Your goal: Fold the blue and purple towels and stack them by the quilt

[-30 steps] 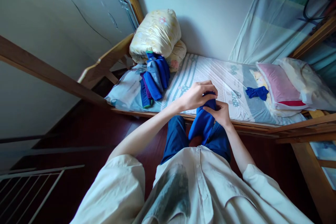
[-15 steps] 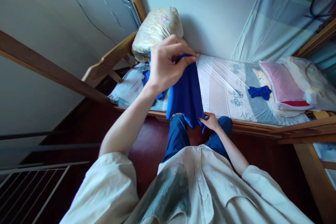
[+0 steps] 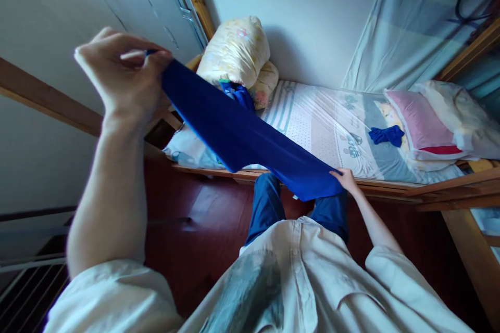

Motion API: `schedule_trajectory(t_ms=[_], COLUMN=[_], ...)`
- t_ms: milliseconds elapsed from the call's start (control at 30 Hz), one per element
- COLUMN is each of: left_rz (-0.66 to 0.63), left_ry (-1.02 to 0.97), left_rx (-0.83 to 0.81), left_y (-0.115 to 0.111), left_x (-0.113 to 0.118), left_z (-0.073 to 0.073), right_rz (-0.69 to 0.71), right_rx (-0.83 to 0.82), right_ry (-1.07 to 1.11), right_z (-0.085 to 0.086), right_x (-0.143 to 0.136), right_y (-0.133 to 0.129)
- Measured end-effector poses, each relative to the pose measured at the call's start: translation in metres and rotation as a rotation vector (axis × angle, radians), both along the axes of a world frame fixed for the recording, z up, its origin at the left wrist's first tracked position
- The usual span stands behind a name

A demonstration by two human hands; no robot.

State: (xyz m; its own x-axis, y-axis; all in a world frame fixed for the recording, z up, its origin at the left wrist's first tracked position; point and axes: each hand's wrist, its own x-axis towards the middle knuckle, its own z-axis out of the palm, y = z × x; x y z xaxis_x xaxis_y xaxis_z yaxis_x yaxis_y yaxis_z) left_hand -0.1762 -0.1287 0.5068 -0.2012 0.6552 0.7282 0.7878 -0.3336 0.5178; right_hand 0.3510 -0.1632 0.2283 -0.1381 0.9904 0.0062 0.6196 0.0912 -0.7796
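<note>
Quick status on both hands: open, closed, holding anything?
Left hand: closed, pinching one end of the blue garment.
Right hand: closed, pinching the other end of the blue garment.

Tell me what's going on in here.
A person standing by a bed is stretching out a blue garment between both hands. The left hand grips one end, raised; the right hand pinches the other, lower down. On the bed, a crumpled blue cloth lies near a pink pillow.
</note>
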Motion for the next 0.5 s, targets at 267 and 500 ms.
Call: schedule_trajectory(t_ms=[267,500], left_rz=[0.228,0.262], left_ry=[-0.273,-0.190], left_rx=[-0.085,-0.185], left_y=[-0.005,-0.007], left_x=[-0.025,-0.024], left_z=[-0.044,-0.058], right_rz=[-0.021,-0.159], right_rx=[0.074,0.121], right_ry=[-0.097,-0.180], right_z=[0.102,0.167], right_x=[0.091,0.123], right_y=[0.019,0.023])
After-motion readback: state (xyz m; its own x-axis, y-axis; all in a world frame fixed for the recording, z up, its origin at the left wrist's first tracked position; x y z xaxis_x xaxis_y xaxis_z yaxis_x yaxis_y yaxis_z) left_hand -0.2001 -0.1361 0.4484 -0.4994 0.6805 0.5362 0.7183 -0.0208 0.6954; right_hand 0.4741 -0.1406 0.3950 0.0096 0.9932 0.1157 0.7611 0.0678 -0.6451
